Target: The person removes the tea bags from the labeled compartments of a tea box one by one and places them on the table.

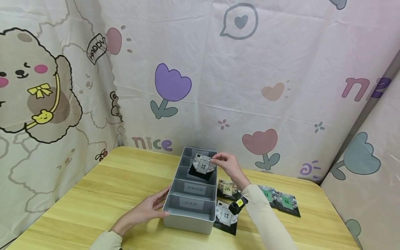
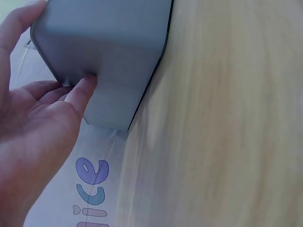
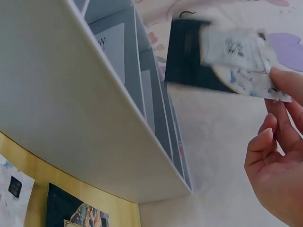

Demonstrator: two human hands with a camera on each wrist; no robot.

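Note:
My right hand (image 1: pixel 230 167) pinches one corner of a flat black-and-white sachet (image 1: pixel 202 166) with Chinese lettering, between thumb and fingers. The sachet hangs tilted over the rear compartments of a long grey divided box (image 1: pixel 189 224). In the right wrist view the sachet (image 3: pixel 236 56) looks slightly blurred, its black end pointing away from the fingers. My left hand (image 1: pixel 142 212) holds the box at its near left corner. The left wrist view has the thumb at the rim and the other fingers (image 2: pixel 84 92) bent against the side wall.
Right of the box lie a sachet with a yellow label (image 1: pixel 227 188) and another black-and-white sachet (image 1: pixel 225 217). Green-labelled sachets (image 1: pixel 286 202) lie further right, partly behind my right sleeve. Paper labels (image 1: pixel 195 188) mark the box's compartments. A printed curtain (image 1: pixel 206 86) hangs behind the wooden table (image 1: pixel 137 170).

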